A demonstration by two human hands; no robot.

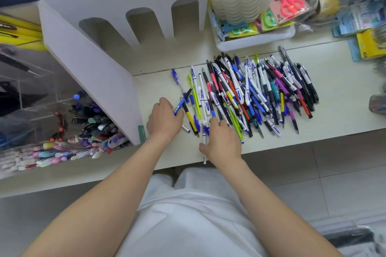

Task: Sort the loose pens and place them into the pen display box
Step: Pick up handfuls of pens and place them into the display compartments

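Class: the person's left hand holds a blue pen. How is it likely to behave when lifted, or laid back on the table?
The blue pen looks slim and straight, so it is probably stiff and light; the left hand holds it by one end and it shows no bend. Its round barrel may roll on the smooth flat table.

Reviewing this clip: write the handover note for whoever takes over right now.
Hands: left hand grips a blue pen; right hand lies on white pens at the near edge of the pile, grip unclear.
Things: most pens lie in that pile on the table; the clear box on the left already holds pens.
Left: sort the pile and box it.
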